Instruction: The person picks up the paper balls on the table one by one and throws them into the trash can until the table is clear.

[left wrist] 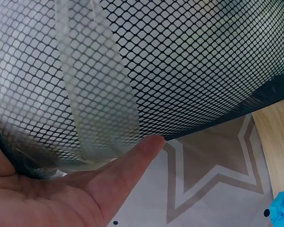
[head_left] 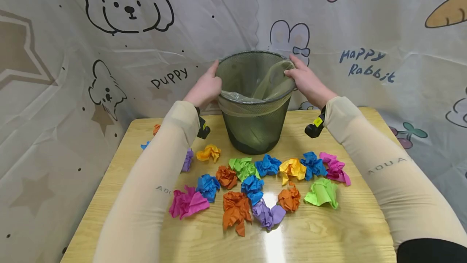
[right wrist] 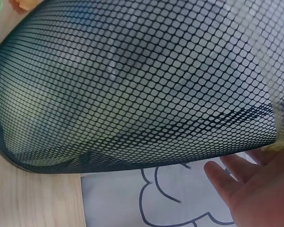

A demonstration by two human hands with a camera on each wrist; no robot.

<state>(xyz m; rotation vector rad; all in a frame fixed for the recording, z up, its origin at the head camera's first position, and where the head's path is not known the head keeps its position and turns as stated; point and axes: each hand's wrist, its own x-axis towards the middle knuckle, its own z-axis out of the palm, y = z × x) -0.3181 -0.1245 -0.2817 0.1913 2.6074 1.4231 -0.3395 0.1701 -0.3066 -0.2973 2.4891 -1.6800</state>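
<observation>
A dark mesh wastebasket (head_left: pixel 255 127) stands upright at the back of the table, lined with a thin see-through bin liner (head_left: pixel 274 80). The liner's edge folds over the rim at the front and bunches inside on the right. My left hand (head_left: pixel 206 86) grips the rim's left side, one finger (left wrist: pixel 132 163) lying along the outer mesh. On the opposite side my right hand (head_left: pixel 310 81) holds the rim and liner, the thumb inside; fingers (right wrist: pixel 222 179) show beneath the mesh in the right wrist view. The left hand's inner grip is partly hidden.
Several crumpled paper balls lie before the basket, among them a green one (head_left: pixel 322 193), a pink one (head_left: pixel 188 202) and a purple one (head_left: pixel 268 214). A yellow ball (head_left: pixel 209 153) sits left of the basket. Behind the wooden table (head_left: pixel 328 234) hangs a printed cloth (head_left: pixel 219 20).
</observation>
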